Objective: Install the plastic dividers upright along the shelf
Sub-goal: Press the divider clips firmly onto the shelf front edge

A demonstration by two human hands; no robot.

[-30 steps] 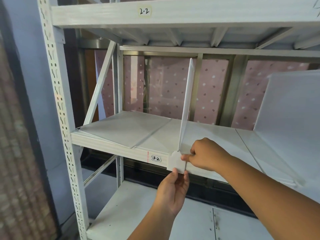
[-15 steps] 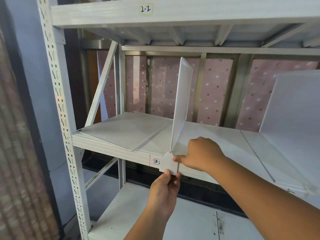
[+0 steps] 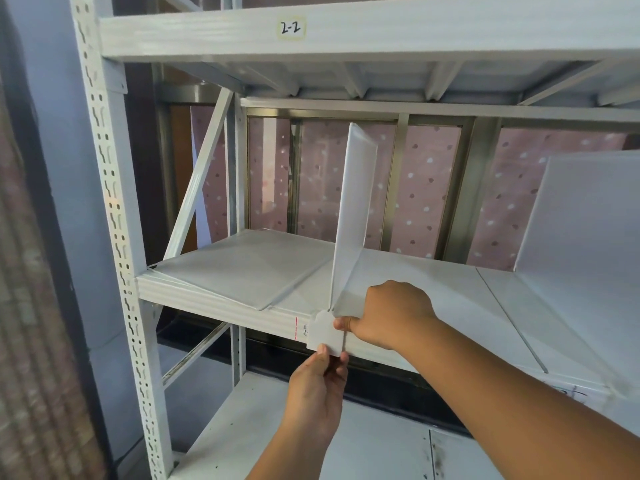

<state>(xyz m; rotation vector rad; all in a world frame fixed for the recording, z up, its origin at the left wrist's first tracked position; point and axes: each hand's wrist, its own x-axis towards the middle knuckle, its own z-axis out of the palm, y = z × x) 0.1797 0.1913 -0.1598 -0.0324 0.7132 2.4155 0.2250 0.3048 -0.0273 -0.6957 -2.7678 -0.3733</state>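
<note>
Surroundings: white metal rack [image 3: 114,216]; label "2-2" [image 3: 291,28] on the beam above.
Dividers: two; one divider [image 3: 353,216] upright mid-shelf [image 3: 242,268], second divider [image 3: 588,216] at right, cut off.
Left hand [image 3: 317,389]: fingers pinch the divider's front tab [image 3: 323,332].
Right hand [image 3: 391,317]: curled around the divider's base.
Hidden: shelf-edge label mostly covered by the tab.

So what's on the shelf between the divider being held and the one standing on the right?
Nothing: in the head view the shelf is bare between the held divider and the right divider.
</note>
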